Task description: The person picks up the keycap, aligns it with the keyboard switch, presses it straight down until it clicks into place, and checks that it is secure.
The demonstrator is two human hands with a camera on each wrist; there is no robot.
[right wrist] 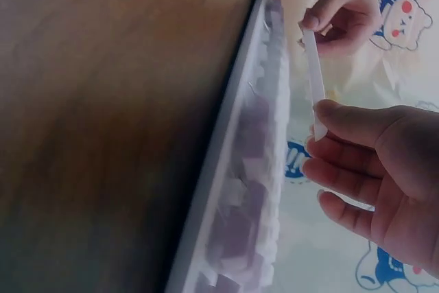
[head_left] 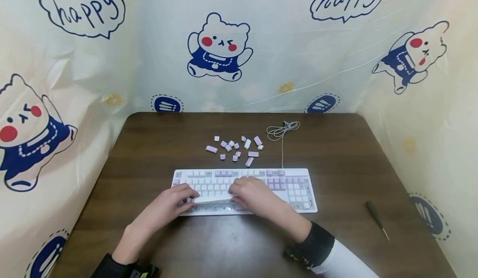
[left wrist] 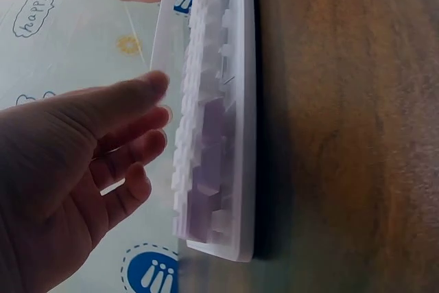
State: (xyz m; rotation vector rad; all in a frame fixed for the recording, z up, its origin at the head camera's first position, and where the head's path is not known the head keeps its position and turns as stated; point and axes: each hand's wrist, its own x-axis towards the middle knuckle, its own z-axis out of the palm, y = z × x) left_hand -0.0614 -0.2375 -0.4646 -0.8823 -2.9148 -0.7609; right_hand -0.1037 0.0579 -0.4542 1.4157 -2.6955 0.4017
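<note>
I see left hand (head_left: 169, 205) and right hand (head_left: 254, 195) low over keyboard (head_left: 298, 191), each pinching one end of long white spacebar (head_left: 213, 198), held just above bottom row, level. Thumbs and fingertips curled on cap ends. Loose keycaps (head_left: 235, 148) scattered behind keyboard, coiled cable (head_left: 282, 129) near them. Screwdriver (head_left: 376, 218) lies well apart at right on table (head_left: 354, 153).

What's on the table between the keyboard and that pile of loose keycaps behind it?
Nothing: in the head view, only bare wood separates the keyboard from the loose keycaps. The keyboard's cable runs off to the side.
</note>
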